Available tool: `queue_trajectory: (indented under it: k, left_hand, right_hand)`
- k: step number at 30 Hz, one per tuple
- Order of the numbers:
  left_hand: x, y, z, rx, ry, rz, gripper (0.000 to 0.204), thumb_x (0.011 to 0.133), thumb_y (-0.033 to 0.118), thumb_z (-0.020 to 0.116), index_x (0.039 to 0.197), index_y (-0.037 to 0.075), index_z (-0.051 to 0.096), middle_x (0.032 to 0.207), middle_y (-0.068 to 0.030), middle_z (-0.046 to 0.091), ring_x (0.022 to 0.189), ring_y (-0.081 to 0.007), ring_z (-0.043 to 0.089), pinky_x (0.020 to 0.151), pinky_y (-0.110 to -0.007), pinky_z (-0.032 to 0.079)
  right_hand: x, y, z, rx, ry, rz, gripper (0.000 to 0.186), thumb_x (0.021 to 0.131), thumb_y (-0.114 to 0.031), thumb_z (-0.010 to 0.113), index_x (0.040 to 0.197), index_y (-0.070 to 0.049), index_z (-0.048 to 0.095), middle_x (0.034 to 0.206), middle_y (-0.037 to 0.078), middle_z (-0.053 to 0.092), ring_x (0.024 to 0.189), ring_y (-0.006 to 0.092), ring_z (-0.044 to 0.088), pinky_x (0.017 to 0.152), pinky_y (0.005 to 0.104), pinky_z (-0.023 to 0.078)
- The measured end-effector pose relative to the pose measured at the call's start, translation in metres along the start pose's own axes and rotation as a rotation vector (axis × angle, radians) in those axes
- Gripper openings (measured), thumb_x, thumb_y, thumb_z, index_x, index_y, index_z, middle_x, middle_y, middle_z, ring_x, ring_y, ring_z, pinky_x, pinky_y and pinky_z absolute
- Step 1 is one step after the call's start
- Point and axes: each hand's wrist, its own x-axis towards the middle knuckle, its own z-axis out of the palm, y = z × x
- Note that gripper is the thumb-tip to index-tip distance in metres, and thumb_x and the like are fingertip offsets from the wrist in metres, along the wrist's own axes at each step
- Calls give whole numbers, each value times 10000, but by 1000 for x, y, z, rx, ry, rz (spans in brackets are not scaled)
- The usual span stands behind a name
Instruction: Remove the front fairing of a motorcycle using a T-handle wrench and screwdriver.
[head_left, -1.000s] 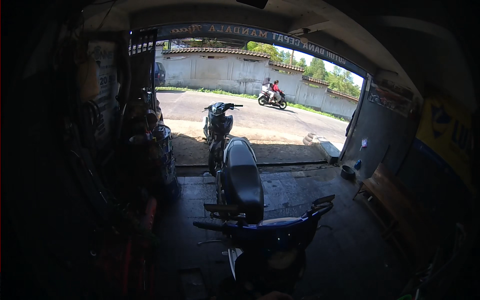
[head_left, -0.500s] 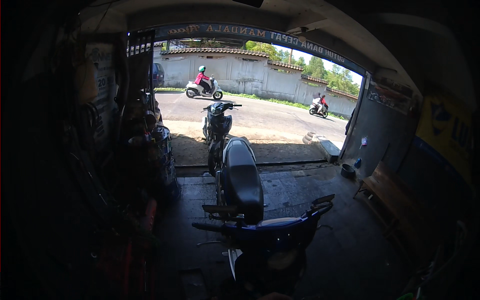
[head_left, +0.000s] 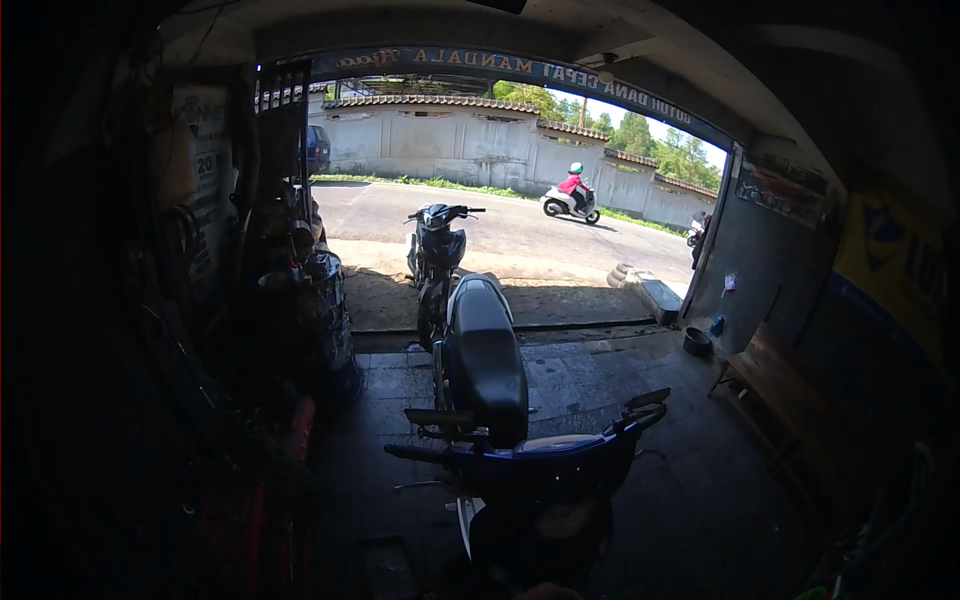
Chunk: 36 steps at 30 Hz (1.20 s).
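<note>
Neither of my hands can be made out. A dim reddish-brown patch [head_left: 548, 591] shows at the bottom edge, too dark to identify. Closest to me stands a blue motorcycle [head_left: 560, 470], its handlebar spread across the lower middle and its lower body lost in shadow. Its left grip [head_left: 415, 453] and two mirrors are visible. Just beyond it, a second motorcycle with a long black seat [head_left: 487, 345] stands upright, its front toward the road.
A wooden bench [head_left: 775, 375] lines the right wall, near a black basin [head_left: 697, 342]. At left stand a dark drum [head_left: 335, 320] and cluttered shelving. Through the wide doorway, a rider on a white scooter [head_left: 572, 200] is on the road before a grey wall [head_left: 430, 140].
Outside, the rider on the white scooter has moved right along the road. A farther motorcycle has gone mostly behind the right door edge. The two parked motorcycles have stayed put.
</note>
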Motion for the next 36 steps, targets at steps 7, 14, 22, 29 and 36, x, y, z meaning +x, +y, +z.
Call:
queue_trajectory:
  k: [7, 14, 22, 29, 36]
  left_hand:
    - [-5, 6, -3, 82, 12, -89, 194, 882, 167, 630, 951, -5, 688, 848, -4, 665, 782, -81, 583, 708, -258, 490]
    - [-16, -2, -9, -17, 38, -85, 242, 884, 215, 642, 993, 3, 684, 870, -21, 667, 794, -90, 591, 708, -260, 493]
    - [-56, -14, -30, 5, 191, -170, 294, 875, 285, 636, 999, 23, 688, 855, -11, 665, 760, -91, 587, 687, -265, 486]
    - [-113, -20, -54, -84, 446, -128, 218, 899, 232, 610, 964, 40, 690, 840, -3, 657, 753, -77, 579, 669, -233, 457]
    - [-197, -52, -91, -143, 477, 126, 525, 873, 431, 647, 1219, 39, 603, 1101, -88, 650, 1043, -169, 589, 930, -322, 449]
  right_hand:
    - [-1, -7, -1, 267, -140, 53, 163, 787, -110, 667, 931, -111, 590, 780, -32, 536, 594, 70, 471, 502, 222, 383]
    - [6, 21, -1, 325, -250, 103, 242, 772, -63, 678, 991, -91, 580, 898, -3, 569, 803, 110, 556, 652, 262, 473]
    - [19, 11, 38, 295, -411, 237, 248, 748, -50, 675, 980, -65, 588, 829, -4, 577, 691, 102, 552, 569, 250, 457]
    - [34, -9, 99, 9, -568, 400, 252, 771, -97, 707, 993, -29, 610, 829, 4, 610, 701, 88, 565, 577, 237, 461]
    - [35, 12, 178, -69, -846, 399, 383, 766, -89, 769, 1095, -7, 590, 920, 35, 647, 758, 113, 592, 654, 268, 487]
